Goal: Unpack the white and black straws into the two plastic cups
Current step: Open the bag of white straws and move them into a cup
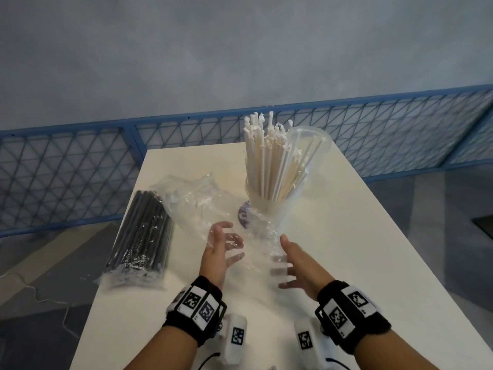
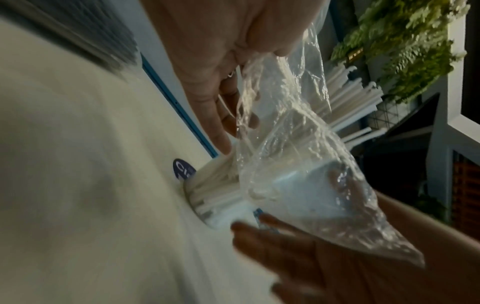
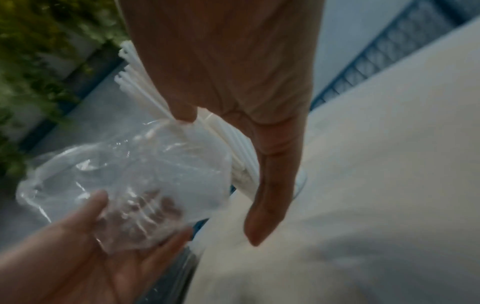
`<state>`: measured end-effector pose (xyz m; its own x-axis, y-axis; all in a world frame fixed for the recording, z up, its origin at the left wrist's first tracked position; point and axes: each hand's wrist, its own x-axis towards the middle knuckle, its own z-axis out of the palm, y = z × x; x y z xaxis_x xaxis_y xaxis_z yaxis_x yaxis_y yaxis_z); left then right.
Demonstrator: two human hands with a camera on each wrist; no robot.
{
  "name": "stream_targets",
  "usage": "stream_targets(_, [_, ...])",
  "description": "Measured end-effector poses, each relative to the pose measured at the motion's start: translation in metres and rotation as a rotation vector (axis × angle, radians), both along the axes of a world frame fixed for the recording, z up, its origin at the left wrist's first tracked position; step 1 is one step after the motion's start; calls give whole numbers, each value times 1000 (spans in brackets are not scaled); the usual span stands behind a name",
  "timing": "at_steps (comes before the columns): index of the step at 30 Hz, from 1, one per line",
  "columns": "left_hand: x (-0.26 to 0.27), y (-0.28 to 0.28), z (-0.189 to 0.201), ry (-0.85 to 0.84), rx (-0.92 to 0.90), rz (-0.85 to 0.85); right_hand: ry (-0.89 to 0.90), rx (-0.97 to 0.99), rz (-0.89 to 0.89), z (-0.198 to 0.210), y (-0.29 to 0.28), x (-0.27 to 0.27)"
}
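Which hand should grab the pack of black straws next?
Probably the left hand: the black straws lie on its side of the table, while the right hand is farther off, beyond the empty clear wrapper.

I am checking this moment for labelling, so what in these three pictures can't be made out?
- Second cup: the head view shows one cup with white straws; whether the clear shape behind is another cup is unclear.
- Left hand and right hand: blurred, with clear plastic bag between; grip uncertain.
- Blue sticker: left wrist view, lettering cut off by the cup.
- Black straws: pack opening not visible.
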<state>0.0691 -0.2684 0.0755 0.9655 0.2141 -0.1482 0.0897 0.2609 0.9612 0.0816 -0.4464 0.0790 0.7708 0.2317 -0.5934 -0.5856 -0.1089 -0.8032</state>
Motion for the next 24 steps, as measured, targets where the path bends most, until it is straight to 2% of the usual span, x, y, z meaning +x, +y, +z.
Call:
stream_targets(3, [-4, -8, -10, 51, 43, -79, -12, 140, -123, -5, 6, -3])
stream_targets(6, [-6, -6, -23, 136, 160, -8, -111, 84, -270, -13, -4, -2])
stream_targets(8, [-7, -1, -27, 143, 334, 173, -199, -8, -285, -18, -23, -2])
stream_targets(10, [-9, 1, -26, 11, 543, 347, -267, -104, -273, -22, -45, -1])
stream_targets(11, [-10, -1, -27, -65, 690, 379, -280, -133, -270, -23, -56, 0])
stream_targets(13, [-11, -13, -27, -142, 992, 340, -296, -170, -257, -24, -78, 3])
stream_targets(15, [-9, -29, -23, -98, 1160, 167, -321, -213, -234, -26, -99, 7])
stream_targets(16, [-8, -38, -22, -61, 1174, 53, -335, -242, -216, -29, -110, 10])
stream_targets(18, [-4, -54, -20, -13, 1064, -99, -367, -307, -177, -32, -130, 17])
stream_targets(21, [5, -78, -23, 63, 836, -154, -410, -371, -114, -36, -155, 26])
stream_targets(24, [12, -96, -28, 121, 850, -149, -433, -383, -112, -38, -177, 36])
